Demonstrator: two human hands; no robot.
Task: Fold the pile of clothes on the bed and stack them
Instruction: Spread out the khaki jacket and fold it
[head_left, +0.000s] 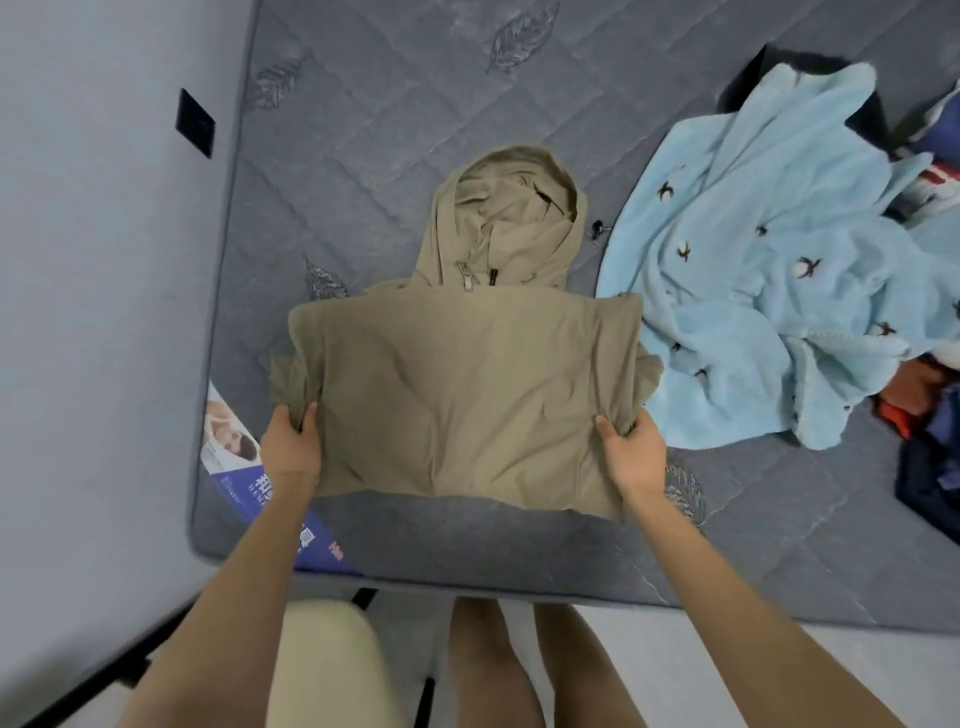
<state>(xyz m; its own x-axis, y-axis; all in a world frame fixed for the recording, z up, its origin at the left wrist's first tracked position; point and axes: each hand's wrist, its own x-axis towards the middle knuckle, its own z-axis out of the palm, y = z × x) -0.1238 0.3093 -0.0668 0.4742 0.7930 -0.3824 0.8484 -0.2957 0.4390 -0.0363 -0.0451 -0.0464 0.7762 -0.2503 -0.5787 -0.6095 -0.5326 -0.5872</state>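
**Clothes on the bed: first fold under way, pile still waiting**

Clothes are mostly unfolded, as far as this view shows; only the khaki hooded jacket (467, 384) is being worked, lying flat on the grey quilted mattress (363, 130) near its front edge, hood pointing away from the person, lower part apparently turned up over the body. The left hand (290, 441) pinches the fabric at the jacket's left edge; the right hand (635, 448) pinches it at the right edge; both are clamped on cloth, well apart, one at each side. Just beside the jacket to the right lies a crumpled light-blue fleece garment (769, 270), touching its shoulder; beyond that, a heap of dark and red clothes (924, 415) at the frame's edge. No finished stack is visible; by my judgement the task is at an early stage, with this jacket half folded and everything else left.
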